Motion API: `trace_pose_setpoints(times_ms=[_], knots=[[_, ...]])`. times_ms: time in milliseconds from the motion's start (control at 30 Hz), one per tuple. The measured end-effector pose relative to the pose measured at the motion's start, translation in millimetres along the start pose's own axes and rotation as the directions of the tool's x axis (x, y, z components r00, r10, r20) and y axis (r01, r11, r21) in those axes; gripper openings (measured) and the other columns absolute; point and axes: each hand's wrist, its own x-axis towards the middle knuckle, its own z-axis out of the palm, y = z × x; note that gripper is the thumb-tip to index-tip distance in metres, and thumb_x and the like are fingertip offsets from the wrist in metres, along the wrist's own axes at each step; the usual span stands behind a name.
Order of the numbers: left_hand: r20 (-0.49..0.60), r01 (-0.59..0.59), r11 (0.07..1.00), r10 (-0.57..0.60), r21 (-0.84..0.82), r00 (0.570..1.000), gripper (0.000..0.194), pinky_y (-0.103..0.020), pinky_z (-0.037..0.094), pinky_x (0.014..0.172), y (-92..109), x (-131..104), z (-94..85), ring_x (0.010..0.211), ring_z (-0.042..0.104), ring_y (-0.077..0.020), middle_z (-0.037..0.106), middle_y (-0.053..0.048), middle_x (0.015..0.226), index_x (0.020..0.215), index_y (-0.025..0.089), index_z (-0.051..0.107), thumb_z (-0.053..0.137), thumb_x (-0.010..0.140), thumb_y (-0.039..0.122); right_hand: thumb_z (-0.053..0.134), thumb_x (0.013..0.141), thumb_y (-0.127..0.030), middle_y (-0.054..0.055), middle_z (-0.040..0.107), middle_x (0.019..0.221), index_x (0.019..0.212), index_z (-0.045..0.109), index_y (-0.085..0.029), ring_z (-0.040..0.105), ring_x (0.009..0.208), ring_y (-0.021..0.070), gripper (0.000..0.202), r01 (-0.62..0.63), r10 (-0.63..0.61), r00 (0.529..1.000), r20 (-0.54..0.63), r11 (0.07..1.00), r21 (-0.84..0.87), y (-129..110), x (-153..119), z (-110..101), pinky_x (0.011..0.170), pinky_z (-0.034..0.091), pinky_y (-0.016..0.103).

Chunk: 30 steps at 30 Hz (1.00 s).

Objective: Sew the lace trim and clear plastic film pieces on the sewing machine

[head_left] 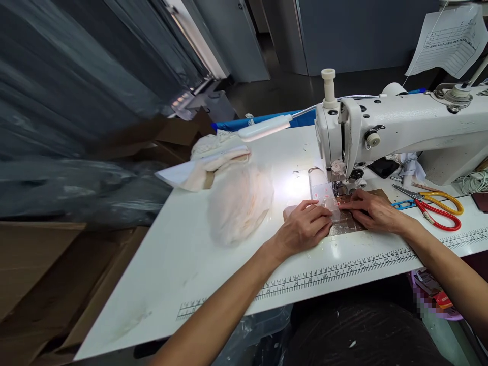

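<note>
A white sewing machine (412,119) stands at the right, its needle area above a pale, sheer fabric piece (322,193) with small pink marks. My left hand (305,227) lies on the near left part of this piece, fingers spread loosely and palm down. Just in front of the presser foot, my right hand (371,209) presses its fingertips at the fabric's right edge, over a brown plate (346,223). Whether those fingertips pinch the fabric is too small to tell. Left of my left hand rests a round heap of sheer peach fabric (242,203).
Red-handled scissors (438,216) and yellow-handled scissors (442,198) lie right of my right hand. A lamp (267,128) reaches over the white table (160,274). Folded cloth (206,168) lies at the back left. Cardboard boxes (57,274) stand beyond the left edge.
</note>
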Motion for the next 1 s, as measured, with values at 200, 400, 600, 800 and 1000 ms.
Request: trace_pose_setpoints(times_ms=[200,400,600,800,1000], knots=[[0.003,0.003,1.0,-0.003,0.017,1.0,0.017,-0.038,0.056,0.09,1.7,0.5,0.2,0.076,0.068,-0.0118,0.073,-0.002,0.089,0.078,0.016,0.059,0.052,0.092,0.01,0.047,0.092,-0.017,0.008,0.055,0.104,0.126,0.065,-0.029,0.057,0.086,0.0166,0.04,0.031,-0.031,0.999,0.01,0.993,-0.112,-3.8,-0.6,2.6,0.077,0.052,0.032],[0.011,-0.006,1.0,0.006,-0.008,1.0,0.016,-0.039,0.056,0.092,1.5,0.0,1.7,0.077,0.069,-0.0113,0.073,-0.002,0.089,0.081,0.016,0.06,0.05,0.093,0.01,0.047,0.094,-0.021,0.009,0.054,0.103,0.128,0.064,-0.03,0.057,0.087,0.0186,0.039,-0.005,0.017,0.998,0.065,0.984,-0.179,-11.2,1.2,1.8,0.075,0.052,0.033],[0.031,-0.043,0.999,0.044,-0.026,0.999,0.009,-0.039,0.058,0.09,0.7,0.5,0.1,0.082,0.07,-0.0133,0.073,-0.004,0.092,0.09,0.016,0.061,0.053,0.093,0.012,0.043,0.094,-0.02,0.01,0.054,0.106,0.127,0.064,-0.027,0.056,0.088,0.0186,0.04,-0.027,0.036,0.997,0.068,0.992,-0.125,-12.0,1.4,-0.7,0.078,0.052,0.034],[0.039,-0.048,0.998,0.05,-0.043,0.998,0.007,-0.039,0.058,0.09,1.7,1.9,-1.2,0.08,0.069,-0.0136,0.073,-0.004,0.09,0.091,0.015,0.059,0.054,0.093,0.01,0.043,0.093,-0.018,0.01,0.055,0.105,0.126,0.065,-0.026,0.056,0.091,0.0186,0.04,-0.027,0.031,0.997,0.067,0.998,-0.055,-8.8,0.8,-1.8,0.081,0.051,0.035],[0.056,-0.068,0.997,0.07,-0.04,0.996,0.009,-0.036,0.059,0.084,1.3,3.7,-3.2,0.076,0.068,-0.0132,0.073,-0.003,0.089,0.089,0.015,0.059,0.053,0.093,0.01,0.044,0.093,-0.018,0.011,0.054,0.106,0.127,0.065,-0.024,0.057,0.091,0.0192,0.04,-0.039,0.044,0.997,0.07,0.997,-0.068,-9.9,1.1,-0.7,0.082,0.051,0.036]])
